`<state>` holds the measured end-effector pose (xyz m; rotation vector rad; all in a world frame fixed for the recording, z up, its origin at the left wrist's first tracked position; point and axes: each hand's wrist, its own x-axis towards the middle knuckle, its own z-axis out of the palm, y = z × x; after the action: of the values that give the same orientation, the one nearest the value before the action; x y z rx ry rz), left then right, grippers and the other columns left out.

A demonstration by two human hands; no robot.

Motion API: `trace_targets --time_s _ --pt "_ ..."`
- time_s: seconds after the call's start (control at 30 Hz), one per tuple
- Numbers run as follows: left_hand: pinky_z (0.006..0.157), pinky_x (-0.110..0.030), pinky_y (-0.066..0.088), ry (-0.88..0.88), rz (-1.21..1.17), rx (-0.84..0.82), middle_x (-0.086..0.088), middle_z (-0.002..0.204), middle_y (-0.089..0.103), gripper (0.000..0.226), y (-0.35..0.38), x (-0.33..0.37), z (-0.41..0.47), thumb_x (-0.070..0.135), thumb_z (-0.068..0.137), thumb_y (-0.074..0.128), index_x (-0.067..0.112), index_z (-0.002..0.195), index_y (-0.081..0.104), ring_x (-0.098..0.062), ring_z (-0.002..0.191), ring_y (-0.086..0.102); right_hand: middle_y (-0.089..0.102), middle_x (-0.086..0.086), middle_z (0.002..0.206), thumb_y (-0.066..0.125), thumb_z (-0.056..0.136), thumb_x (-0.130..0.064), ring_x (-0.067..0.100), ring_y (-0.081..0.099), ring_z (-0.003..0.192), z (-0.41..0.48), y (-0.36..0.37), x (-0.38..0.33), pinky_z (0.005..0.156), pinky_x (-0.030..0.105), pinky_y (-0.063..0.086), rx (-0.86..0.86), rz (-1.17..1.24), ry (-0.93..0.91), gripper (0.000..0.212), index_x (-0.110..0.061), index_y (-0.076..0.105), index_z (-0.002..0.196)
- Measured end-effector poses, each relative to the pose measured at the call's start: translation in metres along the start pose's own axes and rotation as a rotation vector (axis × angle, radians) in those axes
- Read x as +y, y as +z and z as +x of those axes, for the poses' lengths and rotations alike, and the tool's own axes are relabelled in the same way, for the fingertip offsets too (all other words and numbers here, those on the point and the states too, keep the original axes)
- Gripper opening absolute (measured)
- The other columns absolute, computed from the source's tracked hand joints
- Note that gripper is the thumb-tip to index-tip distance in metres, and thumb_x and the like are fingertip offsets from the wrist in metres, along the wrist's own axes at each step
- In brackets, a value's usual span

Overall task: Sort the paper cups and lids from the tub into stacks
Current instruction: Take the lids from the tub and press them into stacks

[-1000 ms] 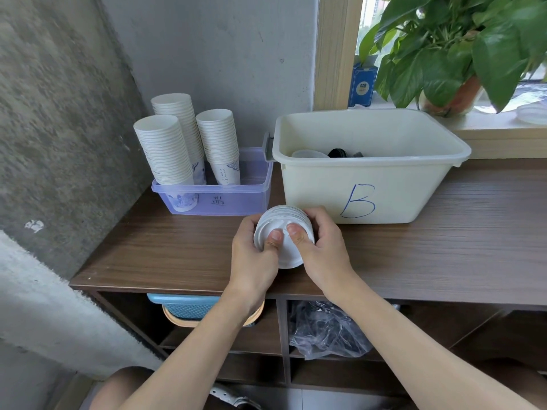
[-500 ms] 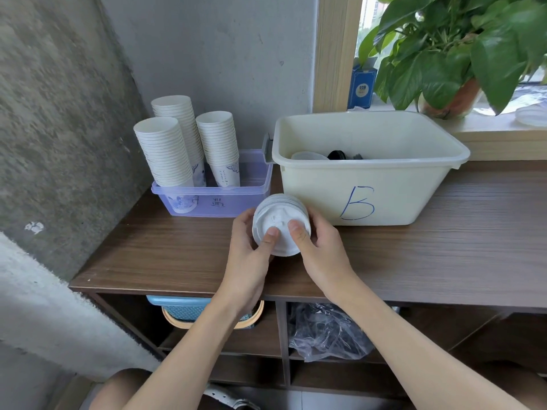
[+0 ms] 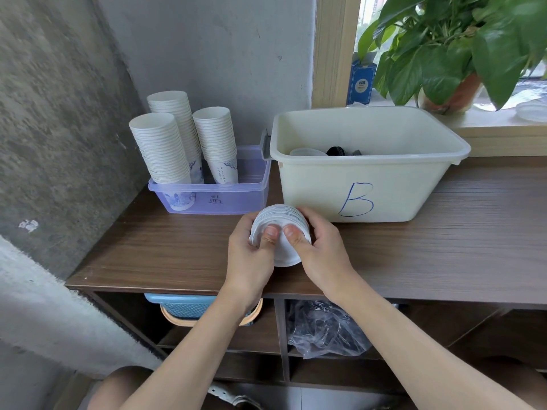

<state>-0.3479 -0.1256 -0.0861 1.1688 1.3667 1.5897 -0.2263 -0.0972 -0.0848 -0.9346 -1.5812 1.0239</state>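
You held the stack of white lids (image 3: 282,255) just above the tabletop (image 3: 444,247), right in front of the cream tub (image 3: 322,187) marked with a blue "B". Your left grip (image 3: 248,257) wrapped the stack's left side and your right grip (image 3: 324,253) its right side, fingers curled around the rim. Both thumbs pressed side by side on the face of the nearest lid, which tilted toward you.

Inside the tub, a pale translucent lid (image 3: 307,151) and some black lids (image 3: 336,150) showed just over the near wall; how many there were could not be told.

Left of the tub, touching or almost touching it, sat the clear purple tray (image 3: 239,199) with three tall stacks of paper cups (image 3: 161,146) standing in it, rims up, against the grey wall.

A potted plant (image 3: 444,54) stood on the sill behind the tub. On the shelf under the tabletop lay a blue basket (image 3: 183,306) and a crumpled plastic bag (image 3: 322,332).
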Motion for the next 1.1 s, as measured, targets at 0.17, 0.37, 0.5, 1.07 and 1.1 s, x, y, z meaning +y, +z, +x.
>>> trace_targets --time_s 0.17,0.37,0.5,1.07,1.1 --pt "0.092 -0.043 0.053 -0.023 -0.035 -0.079 -0.013 0.104 0.072 0.015 -0.005 0.002 0.000 0.014 0.095 0.062 0.011 0.110 0.062 -0.024 0.098 0.067 0.068 -0.003 0.093 0.059 0.086 -0.031 0.010 0.061 0.084 -0.001 0.001 0.001 0.074 0.020 0.046 0.020 -0.034 -0.020 0.024 -0.015 0.064 0.102" --pt "0.094 -0.037 0.055 -0.085 -0.265 -0.123 -0.020 0.120 0.065 0.050 -0.008 0.006 -0.001 0.030 0.091 0.062 0.002 0.130 0.049 -0.031 0.111 0.064 0.062 -0.006 0.124 0.061 0.083 -0.052 0.008 0.056 0.116 -0.004 0.006 0.004 0.101 0.034 0.046 0.020 -0.031 0.012 0.058 -0.019 0.053 0.130" --pt "0.105 -0.041 0.047 -0.072 -0.245 -0.195 -0.019 0.132 0.061 0.061 -0.011 0.004 0.000 0.033 0.086 0.063 0.006 0.138 0.046 -0.032 0.125 0.057 0.063 -0.004 0.115 0.057 0.088 -0.047 0.012 0.059 0.110 -0.003 0.004 0.004 0.095 0.041 0.048 0.062 -0.058 -0.049 0.042 -0.023 0.057 0.122" --pt "0.101 -0.049 0.049 0.077 0.040 -0.112 -0.006 0.116 0.071 0.036 -0.001 0.003 -0.001 0.031 0.097 0.047 0.013 0.124 0.062 -0.024 0.112 0.065 0.066 -0.009 0.110 0.058 0.084 -0.042 0.003 0.061 0.102 -0.006 0.004 -0.002 0.089 0.017 0.046 0.087 -0.012 0.011 0.042 -0.019 0.057 0.119" --pt "0.099 -0.045 0.050 0.086 0.053 -0.107 -0.005 0.114 0.071 0.035 0.000 0.002 -0.001 0.031 0.096 0.047 0.013 0.123 0.062 -0.022 0.110 0.065 0.067 -0.009 0.109 0.056 0.085 -0.042 0.003 0.061 0.101 -0.006 0.004 -0.002 0.088 0.016 0.046 0.091 -0.012 0.018 0.042 -0.018 0.058 0.119"
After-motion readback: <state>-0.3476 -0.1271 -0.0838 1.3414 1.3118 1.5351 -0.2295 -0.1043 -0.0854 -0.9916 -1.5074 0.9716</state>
